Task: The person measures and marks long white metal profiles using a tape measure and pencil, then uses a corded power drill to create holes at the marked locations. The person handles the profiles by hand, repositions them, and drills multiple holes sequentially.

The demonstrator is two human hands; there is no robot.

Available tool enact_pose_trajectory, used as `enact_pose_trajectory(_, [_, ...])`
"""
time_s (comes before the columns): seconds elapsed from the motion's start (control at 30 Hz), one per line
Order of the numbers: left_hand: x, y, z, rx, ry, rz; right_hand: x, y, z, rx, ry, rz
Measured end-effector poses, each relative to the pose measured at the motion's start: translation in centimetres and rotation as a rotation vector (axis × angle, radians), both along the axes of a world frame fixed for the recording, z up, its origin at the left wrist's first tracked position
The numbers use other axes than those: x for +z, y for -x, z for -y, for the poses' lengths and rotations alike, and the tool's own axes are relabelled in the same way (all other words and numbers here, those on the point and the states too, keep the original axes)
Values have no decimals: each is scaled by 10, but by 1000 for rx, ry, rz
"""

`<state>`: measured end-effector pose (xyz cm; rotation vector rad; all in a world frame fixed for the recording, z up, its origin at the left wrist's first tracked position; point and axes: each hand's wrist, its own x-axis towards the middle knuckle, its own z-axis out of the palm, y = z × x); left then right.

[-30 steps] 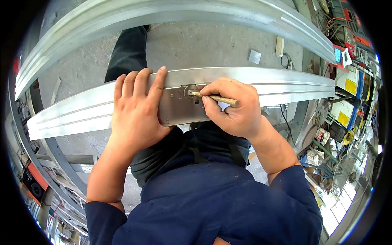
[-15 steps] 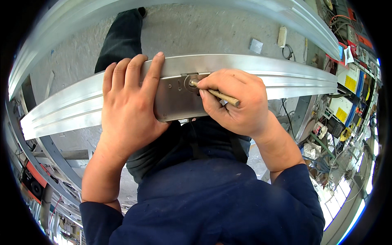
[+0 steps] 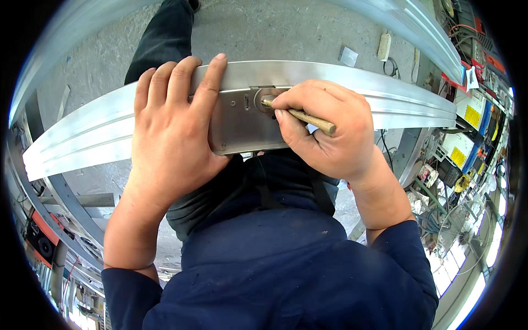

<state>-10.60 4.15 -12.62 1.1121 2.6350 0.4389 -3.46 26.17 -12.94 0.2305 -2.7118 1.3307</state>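
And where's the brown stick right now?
In the head view, the brown stick is just right of centre, in the right hand, its tip at the plate, right of the left hand.

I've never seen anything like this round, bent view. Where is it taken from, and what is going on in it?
There is no robot here: these are a person's own bare hands. A wide camera worn on the head looks down, so you see the person's dark blue top from above, and straight edges look curved. Between the arms runs a long silvery metal bar, with a flat metal plate against it. The left hand lies spread over the bar and the plate's left part. The right hand holds a slim, pencil-like tool, its tip at a ring shape near the plate's upper edge. Beyond is a grey floor.
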Motion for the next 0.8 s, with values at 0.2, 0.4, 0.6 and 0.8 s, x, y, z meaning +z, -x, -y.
enact_pose_trajectory(0.2, [1,0,-1,-2,12,-6,10,8,-2,32,-4,92])
enact_pose_trajectory(0.4, [0,0,0,0,15,-2,26,22,-6,106,-166,194])
enact_pose_trajectory(0.6, [0,0,1,6,10,9,41,21,-13,4,-58,257])
enact_pose_trajectory(0.8, [1,-1,3,11,17,20,34,17,-18,56,-16,312])
